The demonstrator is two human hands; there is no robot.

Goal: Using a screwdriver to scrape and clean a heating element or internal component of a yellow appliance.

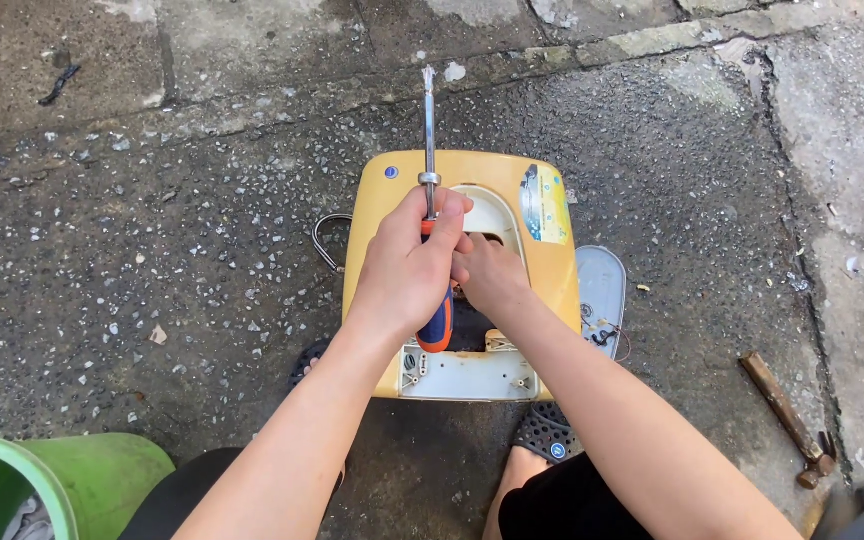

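A yellow plastic appliance housing [382, 200] lies on the concrete ground in front of me, with a white inner panel [467, 375] at its near end. My left hand [404, 268] is closed around a screwdriver [429, 130] with an orange and blue handle; its metal shaft points away from me over the housing. My right hand [489, 272] reaches into the opening in the middle of the housing, fingers curled inside. What those fingers touch is hidden.
A grey oval cover [602, 290] lies right of the housing with small wires on it. A hammer with a wooden handle [782, 405] lies at the right. A green bucket [102, 470] stands bottom left. A metal wire loop [324, 240] sticks out left of the housing. My sandalled feet are under the housing's near edge.
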